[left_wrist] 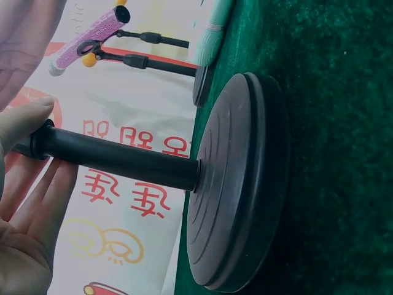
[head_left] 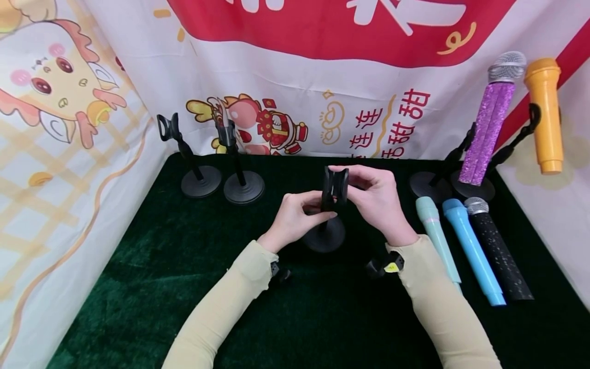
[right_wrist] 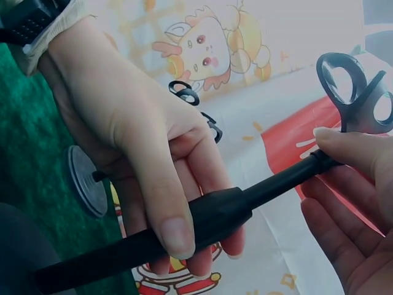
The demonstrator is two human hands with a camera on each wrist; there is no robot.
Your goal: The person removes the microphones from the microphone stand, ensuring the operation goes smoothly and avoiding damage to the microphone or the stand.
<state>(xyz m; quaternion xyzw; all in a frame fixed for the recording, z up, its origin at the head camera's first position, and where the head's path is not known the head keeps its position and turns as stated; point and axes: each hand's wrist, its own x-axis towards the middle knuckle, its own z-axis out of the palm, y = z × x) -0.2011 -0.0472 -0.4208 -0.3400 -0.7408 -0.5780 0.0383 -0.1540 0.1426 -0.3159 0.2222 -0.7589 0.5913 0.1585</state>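
A black microphone stand (head_left: 324, 236) stands upright in front of me on its round base (left_wrist: 230, 184), its forked clip (right_wrist: 356, 98) at the top. My left hand (head_left: 295, 218) grips the thicker collar (right_wrist: 215, 215) partway up the pole, the thumb lying across it. Higher up, my right hand (head_left: 375, 197) pinches the thin rod just beneath the clip, as the right wrist view shows. No microphone sits in this clip. Part of the pole is hidden behind my left hand in the head view.
Two more black stands (head_left: 201, 181) (head_left: 244, 187) with bare clips are at the back left. At the back right, stands hold a purple glitter microphone (head_left: 488, 128) and an orange microphone (head_left: 545, 118). Mint (head_left: 438, 238), blue (head_left: 475, 253) and black (head_left: 500, 253) microphones lie on the green cloth.
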